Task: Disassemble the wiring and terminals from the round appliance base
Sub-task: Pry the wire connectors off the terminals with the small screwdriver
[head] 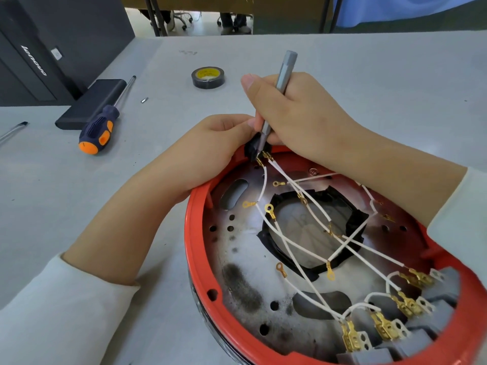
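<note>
Wiring still crosses most of the round appliance base [200, 233], which lies open side up on the grey table [369, 75] at the near right, its red rim facing the camera and its metal floor exposed. White wires [292, 248] run loosely over a central opening edged in black, many ending in free brass ring terminals [269, 208], while others remain plugged through brass spade connectors [382, 325] into grey blocks along the near rim, so the job looks only partly done. At the far rim sits a small black connector block [254, 148], and both hands meet there. The right hand [297, 114] grips a slim grey screwdriver [283, 77] like a pen, nearly upright, its tip down at the block, probably to loosen or lever the two brass terminals just beside it; the exact contact point is hidden by the fingers. The left hand [210, 143] has its fingers curled in against the block, apparently pinching it to steady it against the tool's push, with the wrist resting on the rim to keep the base from sliding. A larger blue and orange screwdriver [98, 130] lies well to the left, its shaft over a flat black case [89, 104], beside a roll of black tape [208, 77], handy but out of the way.
</note>
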Action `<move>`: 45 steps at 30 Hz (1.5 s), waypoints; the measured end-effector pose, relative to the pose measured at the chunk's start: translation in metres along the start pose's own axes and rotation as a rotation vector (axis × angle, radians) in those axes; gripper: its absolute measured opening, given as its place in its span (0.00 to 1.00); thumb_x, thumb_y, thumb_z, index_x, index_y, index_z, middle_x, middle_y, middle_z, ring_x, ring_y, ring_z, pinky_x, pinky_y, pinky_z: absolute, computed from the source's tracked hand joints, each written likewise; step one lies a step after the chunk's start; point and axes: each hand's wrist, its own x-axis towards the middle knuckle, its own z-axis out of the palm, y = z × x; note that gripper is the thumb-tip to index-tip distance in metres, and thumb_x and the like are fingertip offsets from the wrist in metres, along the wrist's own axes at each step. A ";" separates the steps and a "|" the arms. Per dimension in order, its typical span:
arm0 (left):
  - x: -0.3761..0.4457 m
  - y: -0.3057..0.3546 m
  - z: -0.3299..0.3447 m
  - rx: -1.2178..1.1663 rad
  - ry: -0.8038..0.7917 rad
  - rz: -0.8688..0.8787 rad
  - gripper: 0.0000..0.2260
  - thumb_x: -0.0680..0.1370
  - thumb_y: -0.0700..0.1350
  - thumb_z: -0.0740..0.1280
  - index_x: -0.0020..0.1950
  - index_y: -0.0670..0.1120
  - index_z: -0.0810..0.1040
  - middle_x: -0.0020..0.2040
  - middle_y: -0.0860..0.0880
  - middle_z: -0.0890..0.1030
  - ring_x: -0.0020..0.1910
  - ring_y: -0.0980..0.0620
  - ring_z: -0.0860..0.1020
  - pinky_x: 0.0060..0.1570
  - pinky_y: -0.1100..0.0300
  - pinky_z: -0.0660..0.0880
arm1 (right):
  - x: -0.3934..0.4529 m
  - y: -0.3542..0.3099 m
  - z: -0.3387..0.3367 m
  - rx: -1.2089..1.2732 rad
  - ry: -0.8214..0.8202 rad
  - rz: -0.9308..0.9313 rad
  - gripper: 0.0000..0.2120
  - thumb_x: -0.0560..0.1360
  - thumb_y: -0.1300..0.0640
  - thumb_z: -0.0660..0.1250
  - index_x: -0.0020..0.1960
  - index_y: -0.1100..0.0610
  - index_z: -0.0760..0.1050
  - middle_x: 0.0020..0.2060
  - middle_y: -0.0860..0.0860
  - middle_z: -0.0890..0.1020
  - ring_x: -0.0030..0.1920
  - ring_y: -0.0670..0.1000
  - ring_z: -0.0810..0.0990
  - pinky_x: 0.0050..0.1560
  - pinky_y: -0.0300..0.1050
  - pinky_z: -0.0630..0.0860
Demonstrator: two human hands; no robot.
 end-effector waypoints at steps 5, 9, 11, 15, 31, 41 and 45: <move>-0.001 0.000 0.000 -0.021 -0.009 0.004 0.14 0.82 0.45 0.57 0.48 0.46 0.81 0.46 0.47 0.85 0.47 0.53 0.81 0.55 0.56 0.76 | -0.005 0.001 -0.002 -0.019 0.011 -0.061 0.24 0.82 0.51 0.57 0.33 0.66 0.69 0.20 0.45 0.69 0.24 0.43 0.70 0.27 0.35 0.66; -0.001 0.001 0.001 -0.009 0.000 0.021 0.15 0.82 0.44 0.57 0.43 0.50 0.81 0.40 0.54 0.84 0.42 0.60 0.81 0.45 0.68 0.76 | -0.007 -0.002 0.001 -0.088 0.017 -0.083 0.24 0.82 0.51 0.56 0.36 0.70 0.69 0.24 0.50 0.68 0.27 0.49 0.68 0.31 0.43 0.68; -0.001 0.001 0.001 0.004 0.006 0.013 0.15 0.82 0.45 0.57 0.44 0.49 0.82 0.41 0.53 0.84 0.43 0.58 0.81 0.49 0.66 0.77 | -0.005 -0.003 0.001 -0.096 0.008 -0.046 0.24 0.82 0.51 0.56 0.37 0.70 0.69 0.23 0.49 0.68 0.27 0.52 0.69 0.32 0.45 0.68; 0.000 0.001 0.000 0.010 0.019 -0.006 0.14 0.82 0.45 0.57 0.46 0.48 0.81 0.43 0.51 0.84 0.45 0.56 0.81 0.53 0.62 0.76 | 0.000 -0.006 0.001 -0.125 -0.006 0.003 0.24 0.81 0.51 0.56 0.36 0.67 0.74 0.20 0.47 0.71 0.28 0.53 0.75 0.35 0.47 0.72; 0.004 -0.003 -0.003 0.036 0.020 0.010 0.15 0.82 0.44 0.57 0.44 0.52 0.81 0.43 0.55 0.84 0.46 0.58 0.81 0.53 0.64 0.75 | 0.011 -0.009 0.001 -0.177 -0.053 0.082 0.23 0.81 0.51 0.56 0.28 0.54 0.70 0.17 0.42 0.73 0.23 0.40 0.73 0.29 0.31 0.70; 0.002 -0.001 -0.002 0.046 0.020 0.005 0.17 0.82 0.44 0.57 0.42 0.52 0.84 0.43 0.48 0.85 0.43 0.58 0.80 0.50 0.63 0.76 | 0.001 -0.007 0.000 -0.115 -0.062 0.044 0.24 0.81 0.49 0.57 0.27 0.54 0.70 0.19 0.45 0.73 0.24 0.42 0.72 0.32 0.38 0.72; -0.002 0.001 -0.002 0.003 -0.002 -0.043 0.12 0.81 0.46 0.59 0.53 0.46 0.82 0.53 0.43 0.83 0.52 0.48 0.80 0.59 0.54 0.73 | -0.004 -0.014 -0.014 0.062 -0.056 0.029 0.20 0.81 0.53 0.60 0.31 0.59 0.70 0.16 0.46 0.69 0.18 0.42 0.67 0.23 0.31 0.64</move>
